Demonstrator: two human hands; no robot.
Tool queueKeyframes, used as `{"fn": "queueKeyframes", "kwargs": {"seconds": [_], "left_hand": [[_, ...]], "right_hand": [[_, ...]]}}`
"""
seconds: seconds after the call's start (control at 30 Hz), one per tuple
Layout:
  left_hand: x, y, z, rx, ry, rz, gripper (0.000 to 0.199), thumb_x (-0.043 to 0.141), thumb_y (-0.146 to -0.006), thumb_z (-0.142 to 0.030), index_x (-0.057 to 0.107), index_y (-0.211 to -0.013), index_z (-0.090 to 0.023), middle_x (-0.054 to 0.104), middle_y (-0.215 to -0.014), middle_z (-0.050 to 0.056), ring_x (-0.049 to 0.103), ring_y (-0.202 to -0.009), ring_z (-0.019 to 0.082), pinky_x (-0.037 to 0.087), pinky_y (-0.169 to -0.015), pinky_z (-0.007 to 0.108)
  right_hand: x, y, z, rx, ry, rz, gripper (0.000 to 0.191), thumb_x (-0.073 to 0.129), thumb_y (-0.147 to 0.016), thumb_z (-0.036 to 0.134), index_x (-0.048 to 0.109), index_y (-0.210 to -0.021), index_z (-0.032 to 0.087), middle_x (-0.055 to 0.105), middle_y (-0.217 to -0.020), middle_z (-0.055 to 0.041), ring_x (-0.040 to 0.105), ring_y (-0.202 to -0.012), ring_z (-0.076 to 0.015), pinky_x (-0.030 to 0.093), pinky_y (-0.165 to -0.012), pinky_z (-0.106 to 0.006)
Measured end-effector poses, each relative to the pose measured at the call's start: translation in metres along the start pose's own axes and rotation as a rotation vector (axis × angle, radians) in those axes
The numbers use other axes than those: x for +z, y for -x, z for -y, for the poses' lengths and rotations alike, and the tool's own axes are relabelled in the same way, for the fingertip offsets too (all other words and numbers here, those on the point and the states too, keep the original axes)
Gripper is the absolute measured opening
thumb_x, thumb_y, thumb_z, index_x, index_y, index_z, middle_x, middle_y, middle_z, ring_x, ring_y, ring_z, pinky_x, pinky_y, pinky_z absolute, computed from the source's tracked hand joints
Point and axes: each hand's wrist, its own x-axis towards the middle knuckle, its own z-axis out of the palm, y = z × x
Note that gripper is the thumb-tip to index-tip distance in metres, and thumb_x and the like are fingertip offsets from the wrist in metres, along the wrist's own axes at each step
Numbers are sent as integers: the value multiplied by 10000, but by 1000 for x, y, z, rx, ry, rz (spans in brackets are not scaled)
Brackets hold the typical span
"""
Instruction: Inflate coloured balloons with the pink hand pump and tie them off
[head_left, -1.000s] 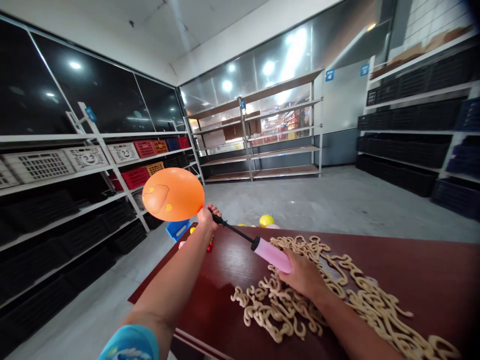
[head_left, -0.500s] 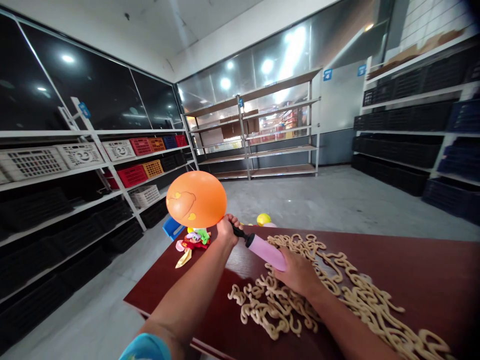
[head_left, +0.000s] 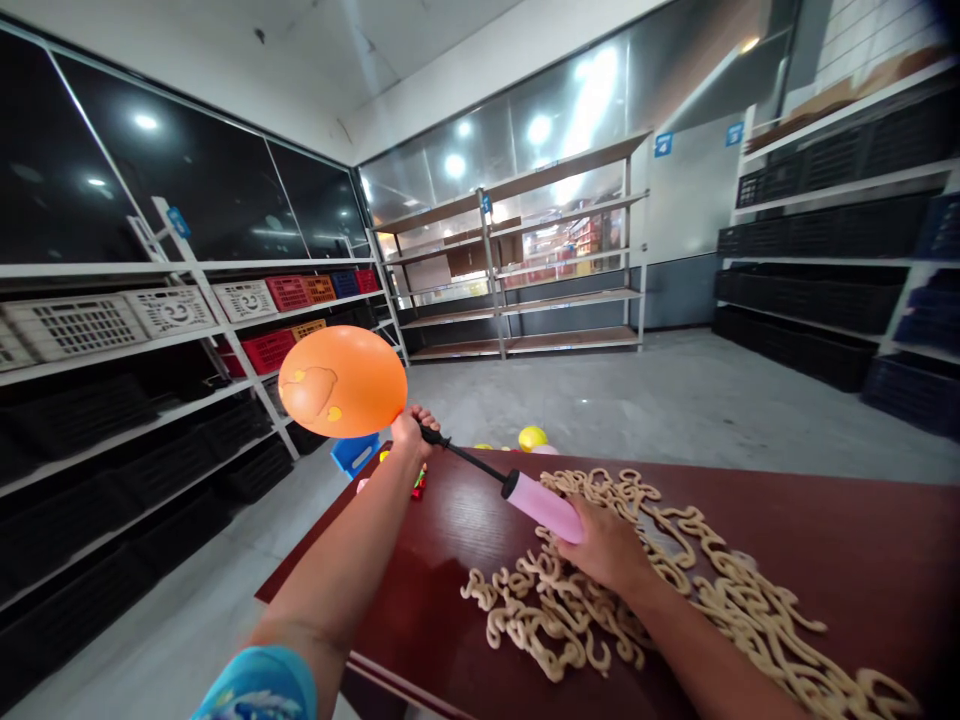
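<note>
An orange balloon (head_left: 343, 382) with a printed face is inflated at the far left side of the table. My left hand (head_left: 412, 430) is closed around its neck and the black end of a balloon pump (head_left: 544, 507). The pump's pink barrel sits in my right hand (head_left: 604, 540), fingers wrapped round its near end. Between the two hands a long stretch of black rod shows. Below and beyond my right hand, tan rope-like curls (head_left: 551, 610) lie spread over the table. Small colourful uninflated balloons (head_left: 420, 482) lie partly hidden behind my left forearm.
The dark red table (head_left: 862, 540) reaches to the right. Past its far edge are a yellow balloon (head_left: 532, 438) and a blue chair (head_left: 355, 455). Shelves with crates (head_left: 172, 310) line the left, a bare-looking rack (head_left: 570, 340) stands at the back, and black crates (head_left: 795, 300) fill the right.
My left hand has moved left with the balloon, drawing more black rod out of the pink barrel. My right hand has stayed nearly in place. The small balloons are now mostly covered.
</note>
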Motion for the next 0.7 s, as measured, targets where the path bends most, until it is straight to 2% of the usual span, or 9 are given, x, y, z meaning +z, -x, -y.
{"fn": "queueKeyframes", "kwargs": {"seconds": [0.27,0.4,0.53,0.7], "left_hand": [[5,32,76,-122,27,69,172,386,-633,-82,258,-582,-187,220,-485,-50,254,-350,68,214,-372,202],[6,43,94,-128,46,91,162,386,-636,-88,268,-585,-187,251,-494,-44,282,-364,76,242,-383,215],[5,37,81,-141,16,65,181,383,-644,-83,251,-584,-190,233,-487,-47,272,-354,78,241,-378,219],[6,12,34,-86,-16,11,186,361,-630,-51,244,-584,-188,202,-478,-54,235,-333,68,186,-361,200]], "right_hand": [[-6,2,6,13,-19,29,388,579,-666,361,536,-1025,219,634,-838,-36,594,-746,-200,363,-622,-272],[-7,2,7,1,-27,24,405,590,-668,358,536,-1044,218,636,-838,-37,593,-753,-197,364,-633,-271],[-9,2,8,-14,-45,27,416,583,-683,362,529,-1069,216,635,-865,-37,588,-765,-191,368,-651,-271],[-10,0,8,-16,-58,9,433,578,-682,321,517,-1098,218,631,-898,-37,584,-805,-190,372,-690,-271]]}}
